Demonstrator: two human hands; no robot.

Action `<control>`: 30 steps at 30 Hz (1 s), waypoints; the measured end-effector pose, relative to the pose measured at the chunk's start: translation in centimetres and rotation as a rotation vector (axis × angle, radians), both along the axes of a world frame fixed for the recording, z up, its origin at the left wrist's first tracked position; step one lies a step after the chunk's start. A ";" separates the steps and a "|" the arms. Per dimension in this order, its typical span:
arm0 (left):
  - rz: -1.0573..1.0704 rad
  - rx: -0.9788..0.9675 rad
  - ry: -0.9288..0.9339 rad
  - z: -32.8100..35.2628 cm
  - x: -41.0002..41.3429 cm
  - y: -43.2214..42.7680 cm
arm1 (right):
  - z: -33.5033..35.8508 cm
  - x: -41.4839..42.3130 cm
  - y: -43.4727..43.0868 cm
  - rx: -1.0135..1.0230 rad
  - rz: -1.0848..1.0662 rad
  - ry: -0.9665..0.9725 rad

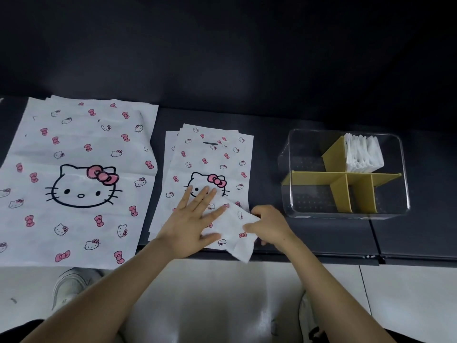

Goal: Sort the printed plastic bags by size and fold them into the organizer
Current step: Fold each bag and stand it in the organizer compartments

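Observation:
A stack of large white bags [74, 174] printed with cat faces and pink bows lies at the left of the dark table. A stack of medium bags [210, 159] lies in the middle. On its near right corner rests a partly folded small bag [235, 229]. My left hand [195, 219] presses flat on it, fingers spread. My right hand [269, 226] pinches the folded bag's right edge. A clear organizer [346, 211] with yellow dividers stands at the right; folded white bags [362, 152] fill its far right compartment.
The dark table [321, 233] ends at a near edge just below my hands, and the folded bag overhangs it slightly. Below are a pale tiled floor [408, 293] and a shoe [69, 285]. A dark wall rises behind the table.

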State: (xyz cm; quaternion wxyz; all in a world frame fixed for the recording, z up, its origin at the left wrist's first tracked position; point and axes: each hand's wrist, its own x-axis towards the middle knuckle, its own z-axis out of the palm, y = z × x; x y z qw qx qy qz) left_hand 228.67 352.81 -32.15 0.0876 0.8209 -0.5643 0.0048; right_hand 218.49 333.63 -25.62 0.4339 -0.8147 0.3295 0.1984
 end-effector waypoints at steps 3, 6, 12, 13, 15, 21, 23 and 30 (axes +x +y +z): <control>-0.003 -0.185 0.116 1.3 -1.2 0.0 | -0.1 -1.7 0.9 0.409 -0.473 -0.013; -0.009 -0.289 0.339 1.6 -3.8 0.4 | -0.5 -2.5 2.2 0.677 -0.805 -0.006; 0.200 -0.386 0.488 0.6 -5.3 0.5 | 0.8 -3.0 3.7 0.855 -0.896 -0.045; 0.212 -0.392 0.479 0.8 -5.5 0.4 | 1.0 -3.2 3.6 0.787 -0.845 -0.069; 0.296 -0.409 0.525 1.2 -5.8 0.3 | 1.0 -3.8 3.0 0.534 -0.684 -0.159; 0.520 -0.362 0.672 1.0 -5.5 -0.4 | -0.1 -3.5 1.3 0.186 -0.202 -0.350; 0.567 -0.380 0.691 1.1 -5.5 -0.8 | -1.1 -2.3 1.3 0.048 -0.197 -0.339; 0.868 -0.516 0.692 1.4 -5.4 -2.7 | -2.6 -0.2 1.7 -0.246 -0.203 -0.139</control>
